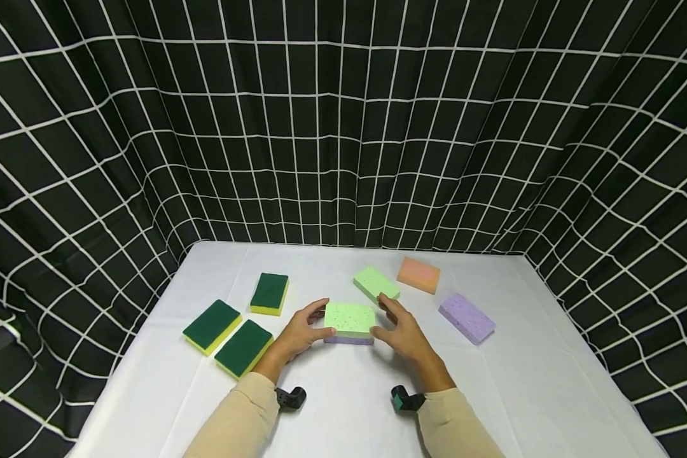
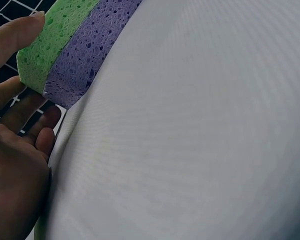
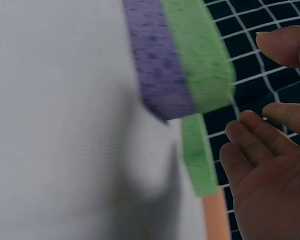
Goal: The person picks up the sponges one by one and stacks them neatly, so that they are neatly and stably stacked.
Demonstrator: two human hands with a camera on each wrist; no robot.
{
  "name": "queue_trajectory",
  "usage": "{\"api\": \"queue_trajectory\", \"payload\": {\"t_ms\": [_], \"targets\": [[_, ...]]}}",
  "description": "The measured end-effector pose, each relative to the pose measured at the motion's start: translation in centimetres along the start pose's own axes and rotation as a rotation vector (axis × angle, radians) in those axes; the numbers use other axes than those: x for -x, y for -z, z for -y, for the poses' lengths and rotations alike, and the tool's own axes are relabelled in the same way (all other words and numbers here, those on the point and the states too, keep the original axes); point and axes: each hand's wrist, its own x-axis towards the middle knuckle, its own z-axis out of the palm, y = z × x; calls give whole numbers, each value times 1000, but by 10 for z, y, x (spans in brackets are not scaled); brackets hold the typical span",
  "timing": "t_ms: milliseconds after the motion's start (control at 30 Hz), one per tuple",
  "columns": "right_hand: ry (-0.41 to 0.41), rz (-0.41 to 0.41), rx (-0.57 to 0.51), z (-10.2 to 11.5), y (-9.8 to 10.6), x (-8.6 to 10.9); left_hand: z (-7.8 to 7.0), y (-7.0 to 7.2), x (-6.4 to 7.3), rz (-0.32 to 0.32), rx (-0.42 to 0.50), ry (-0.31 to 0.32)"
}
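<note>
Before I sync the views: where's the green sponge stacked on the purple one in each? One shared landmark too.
Head: green sponge just below centre, between left hand and right hand.
Left wrist: upper left, cut off by the top edge.
Right wrist: top, right of centre, cut off by the top edge; not the green one lower down.
Landmark: purple sponge, directly under it.
</note>
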Motion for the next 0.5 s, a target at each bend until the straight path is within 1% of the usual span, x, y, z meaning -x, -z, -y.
{"api": "queue_trajectory", "payload": {"t_ms": [100, 167, 367, 500], "targets": [[10, -25, 23, 22, 11, 1, 12, -1, -5, -21, -7, -2], [18, -49, 40, 32, 19, 1, 16, -1, -6, -32, -12, -7], [119, -129, 73, 53, 40, 3, 18, -1, -6, -36, -8, -8], [155, -171, 124, 67, 52, 7, 18, -1, -5, -30, -25, -15]]}}
